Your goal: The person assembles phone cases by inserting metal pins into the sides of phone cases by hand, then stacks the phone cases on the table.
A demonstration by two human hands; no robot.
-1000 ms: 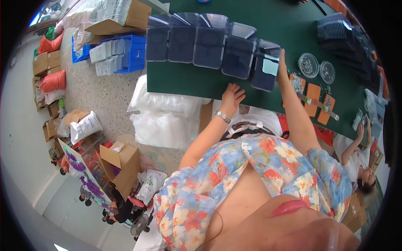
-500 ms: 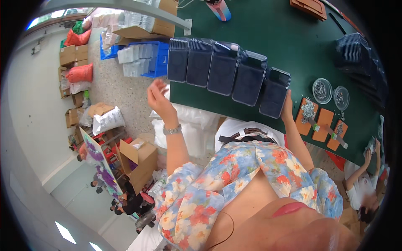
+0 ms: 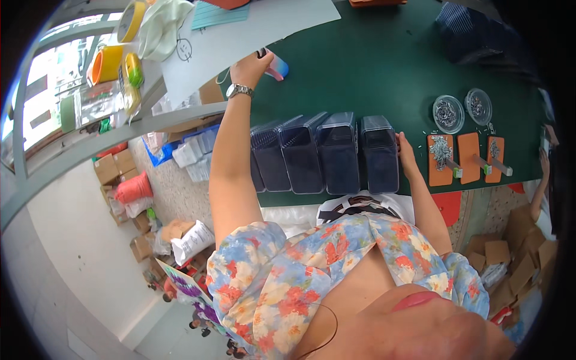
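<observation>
My left hand (image 3: 249,69) reaches forward, its fingers closed round the dark top of a pink-and-blue tumbler (image 3: 277,66) on the green table. In front of me stands a row of stacks of clear, dark-looking plastic containers, nested together. At the right end of this row, one stack (image 3: 381,165) is set a little apart from its neighbour (image 3: 338,162). My right hand (image 3: 407,155) grips the right side of that end stack with bent fingers; part of the fingers is hidden by it.
Right of me lie orange pads (image 3: 468,159) with small metal pieces. Behind them are two round clear tubs (image 3: 449,114) of metal pieces. More stacked containers (image 3: 465,33) stand far right. A grey metal frame (image 3: 174,116) crosses at left; a white sheet (image 3: 270,18) lies beyond.
My left hand has gone from beside the table's left edge forward to the tumbler and closed on it. My right hand stays at the end stack. The view has shifted and turned.
</observation>
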